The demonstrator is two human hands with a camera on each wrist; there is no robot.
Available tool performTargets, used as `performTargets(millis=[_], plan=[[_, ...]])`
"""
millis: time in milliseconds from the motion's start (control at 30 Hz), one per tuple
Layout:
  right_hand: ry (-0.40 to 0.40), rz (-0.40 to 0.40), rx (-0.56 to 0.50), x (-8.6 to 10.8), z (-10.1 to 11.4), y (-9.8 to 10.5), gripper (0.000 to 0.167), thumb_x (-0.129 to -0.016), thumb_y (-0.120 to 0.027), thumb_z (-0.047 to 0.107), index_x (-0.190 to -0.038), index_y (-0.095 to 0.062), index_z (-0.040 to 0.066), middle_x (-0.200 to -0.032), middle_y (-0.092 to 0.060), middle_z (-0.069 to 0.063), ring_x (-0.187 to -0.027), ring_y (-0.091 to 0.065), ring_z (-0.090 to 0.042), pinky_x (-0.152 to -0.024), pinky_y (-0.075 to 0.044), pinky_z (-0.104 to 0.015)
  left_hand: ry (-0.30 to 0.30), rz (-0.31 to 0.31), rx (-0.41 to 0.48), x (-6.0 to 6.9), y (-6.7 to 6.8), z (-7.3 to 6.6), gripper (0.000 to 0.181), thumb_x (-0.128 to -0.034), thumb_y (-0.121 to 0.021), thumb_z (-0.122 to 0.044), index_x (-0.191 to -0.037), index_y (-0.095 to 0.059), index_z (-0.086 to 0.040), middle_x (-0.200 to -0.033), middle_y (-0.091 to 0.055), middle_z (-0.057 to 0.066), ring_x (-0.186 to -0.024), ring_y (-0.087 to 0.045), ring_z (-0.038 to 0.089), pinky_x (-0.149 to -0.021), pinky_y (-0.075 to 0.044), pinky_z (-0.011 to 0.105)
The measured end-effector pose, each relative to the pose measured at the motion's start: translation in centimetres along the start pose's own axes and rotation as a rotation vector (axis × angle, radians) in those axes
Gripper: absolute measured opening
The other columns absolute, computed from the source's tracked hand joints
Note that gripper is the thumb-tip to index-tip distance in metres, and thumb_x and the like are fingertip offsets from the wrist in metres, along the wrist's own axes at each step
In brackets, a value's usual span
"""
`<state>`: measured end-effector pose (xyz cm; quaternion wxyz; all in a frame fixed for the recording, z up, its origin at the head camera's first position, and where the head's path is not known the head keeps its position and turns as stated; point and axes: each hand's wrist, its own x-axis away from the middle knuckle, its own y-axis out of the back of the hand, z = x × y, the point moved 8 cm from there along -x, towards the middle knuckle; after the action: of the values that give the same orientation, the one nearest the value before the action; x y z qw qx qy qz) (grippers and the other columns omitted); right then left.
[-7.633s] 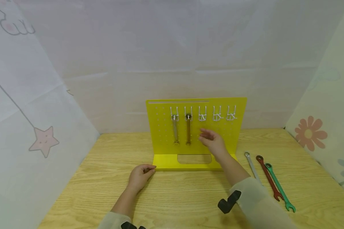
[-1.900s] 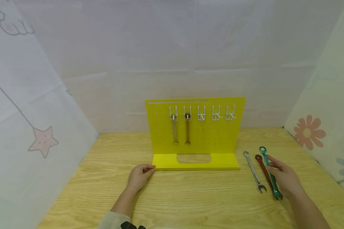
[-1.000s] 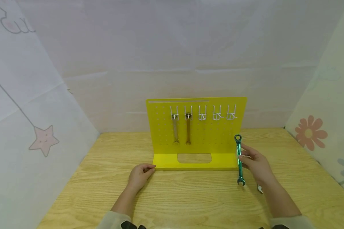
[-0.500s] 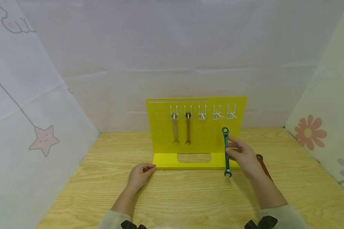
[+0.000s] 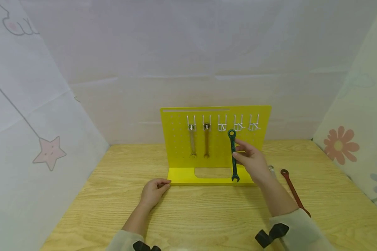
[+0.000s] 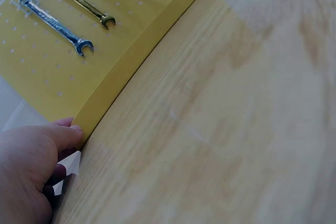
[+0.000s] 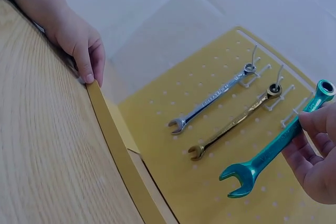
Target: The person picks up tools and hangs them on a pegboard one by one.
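Observation:
A green wrench [image 5: 234, 157] is pinched between thumb and fingers of the right hand [image 5: 252, 162], ring end up, in front of the yellow pegboard [image 5: 176, 150]. In the right wrist view, the green wrench [image 7: 273, 148] is near the hooks, apart from them. At the board's left front corner, the left hand [image 5: 154, 193] grips the base edge; the left wrist view shows that hand [image 6: 31, 156] with its thumb on the edge. A silver wrench [image 5: 192, 141] and a gold wrench [image 5: 206, 141] hang from the two leftmost hooks.
On the table [image 5: 188, 216], right of the board, lie a red wrench [image 5: 292, 188] and another silver wrench [image 5: 271, 169], mostly hidden behind the right arm. Three white hooks [image 5: 222, 125] on the board's right half hold nothing. A pale cloth [image 5: 138, 87] stands behind.
The right hand took up the green wrench from beside the red one and carried it left, to the front of the board. The left hand has stayed at the base corner.

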<state>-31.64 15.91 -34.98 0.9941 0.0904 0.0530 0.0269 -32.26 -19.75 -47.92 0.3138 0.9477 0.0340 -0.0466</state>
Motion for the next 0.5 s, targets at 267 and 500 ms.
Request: performTargets(millis=[267, 500], plan=[[0.004, 0.015, -0.03, -1.4, 0.2, -1.1, 0.053, -0.098, -0.058, 0.007, -0.148, -0.044, 0.015, -0.118, -0.051, -0.006, -0.102, -0.057, -0.015, -0.089, -0.055, -0.026, -0.011, -0.001, -0.001, 0.1, -0.2, -0.1, 0.013, -0.0902, -0.071, -0.018, -0.101, -0.078, -0.016, -0.106, -0.073, 0.002, -0.094, -0.063, 0.015, -0.085, -0.052, 0.035], [0.001, 0.0, -0.017, -2.5, 0.1, -1.7, 0.052, -0.098, -0.058, 0.007, -0.148, -0.044, 0.014, -0.117, -0.052, -0.006, -0.099, -0.056, -0.014, -0.091, -0.054, -0.027, -0.033, -0.002, -0.015, 0.1, -0.2, -0.1, 0.012, -0.0905, -0.07, -0.016, -0.101, -0.077, -0.015, -0.105, -0.073, 0.003, -0.094, -0.063, 0.016, -0.085, -0.052, 0.036]])
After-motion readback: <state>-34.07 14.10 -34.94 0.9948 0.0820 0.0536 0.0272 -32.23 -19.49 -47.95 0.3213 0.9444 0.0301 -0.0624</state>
